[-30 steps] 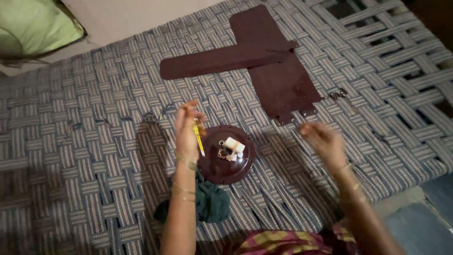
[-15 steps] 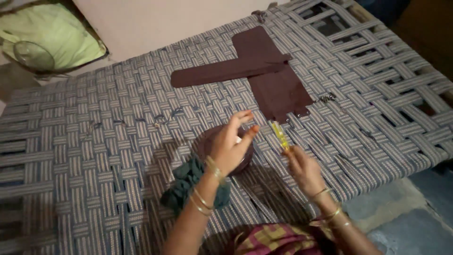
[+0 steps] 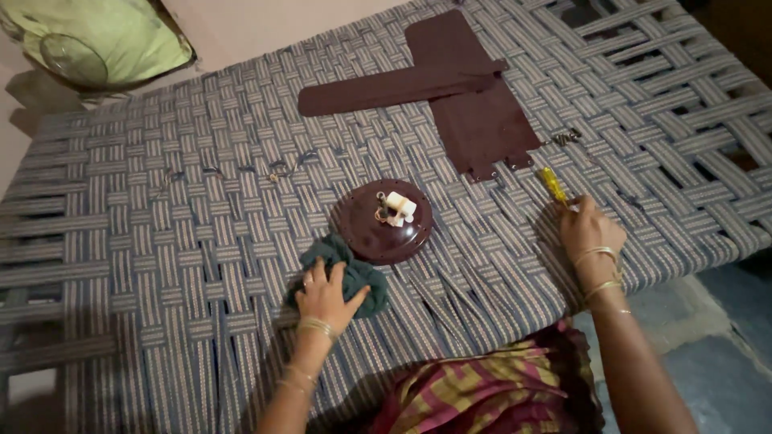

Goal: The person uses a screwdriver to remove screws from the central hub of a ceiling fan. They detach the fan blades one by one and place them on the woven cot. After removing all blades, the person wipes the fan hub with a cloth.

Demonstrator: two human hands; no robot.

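On the woven cot (image 3: 161, 201), toward its near edge, the left hand (image 3: 326, 296) lies flat on a dark green cloth (image 3: 354, 277), palm down, fingers (image 3: 312, 275) spread and released across the fabric rather than gripping it. That cloth is bunched just beside and touching the near-left rim of a round dark brown fan motor cover (image 3: 378, 233), which sits dome-like with a small white block and some metal fittings at its centre. Off to the right, the right hand (image 3: 589, 233) rests on the webbing with its fingers clenched around the lower end of a yellow-handled screwdriver (image 3: 553, 185); the yellow handle sticks out beyond the fingers, pointing away from the person toward the fan blades (image 3: 482, 120).

Counted: one cloth, one motor cover, one screwdriver, and two brown fan blades lying crossed on the far part of the cot, well apart from both hands. A green pillow (image 3: 104, 36) shows at the far left corner.

Both forearms reach forward from the near edge, wrists bangled, the left arm nearly straight ahead, the right angled outward.
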